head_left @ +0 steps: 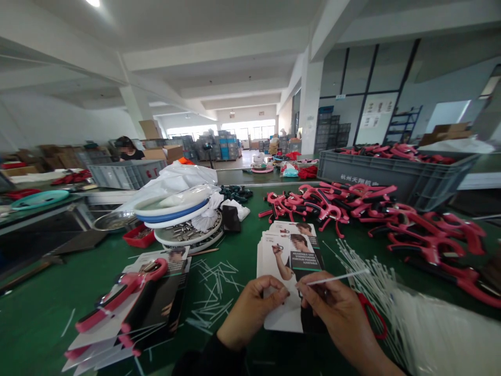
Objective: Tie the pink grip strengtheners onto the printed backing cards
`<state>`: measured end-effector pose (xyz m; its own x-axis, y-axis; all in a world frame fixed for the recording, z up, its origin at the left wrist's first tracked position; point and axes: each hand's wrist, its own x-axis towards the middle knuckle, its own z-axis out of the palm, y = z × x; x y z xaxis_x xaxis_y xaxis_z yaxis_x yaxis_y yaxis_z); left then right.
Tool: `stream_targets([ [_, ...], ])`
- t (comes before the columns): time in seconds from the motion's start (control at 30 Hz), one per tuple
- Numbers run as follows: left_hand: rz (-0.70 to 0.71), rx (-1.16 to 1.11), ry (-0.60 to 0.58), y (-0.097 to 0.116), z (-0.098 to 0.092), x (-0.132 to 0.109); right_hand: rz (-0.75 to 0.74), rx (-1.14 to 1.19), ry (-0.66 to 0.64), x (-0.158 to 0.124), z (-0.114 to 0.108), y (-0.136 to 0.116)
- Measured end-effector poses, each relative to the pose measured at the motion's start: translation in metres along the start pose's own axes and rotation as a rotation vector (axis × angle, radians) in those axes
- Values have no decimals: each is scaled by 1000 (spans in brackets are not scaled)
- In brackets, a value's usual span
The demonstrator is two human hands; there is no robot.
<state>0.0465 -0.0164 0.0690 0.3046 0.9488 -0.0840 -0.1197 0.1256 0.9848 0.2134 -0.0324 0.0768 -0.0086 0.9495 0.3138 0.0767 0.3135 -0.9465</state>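
Note:
My right hand (336, 310) pinches a white cable tie (340, 277), whose tail sticks out to the right. Close by on the left, my left hand (256, 308) has thumb and forefinger pressed together; whatever lies between them is too small to make out. Both hands are over a stack of printed cardboard cards (272, 266) for a grip strengthener. Behind my right hand shows a red scissor-like handle loop (373, 316), the rest of it hidden. A bundle of white cable ties (376, 284) fans out to the right.
Pink-and-black hand grips (324, 203) lie heaped at the back right before a grey crate (426, 180). On the left, grips fastened to cards (144, 292) are piled up. Cut tie ends (215, 284) litter the green table. Stacked round trays (172, 211) stand behind. A person (131, 149) sits far left.

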Motion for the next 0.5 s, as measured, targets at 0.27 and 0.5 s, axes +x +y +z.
stream_targets([
  [0.27,7,98,21,5,-1,0,56,284,340,14,-21,-1],
  [0.5,-1,70,31,-1,-4,2,31,375,416,18,-29,-1],
])
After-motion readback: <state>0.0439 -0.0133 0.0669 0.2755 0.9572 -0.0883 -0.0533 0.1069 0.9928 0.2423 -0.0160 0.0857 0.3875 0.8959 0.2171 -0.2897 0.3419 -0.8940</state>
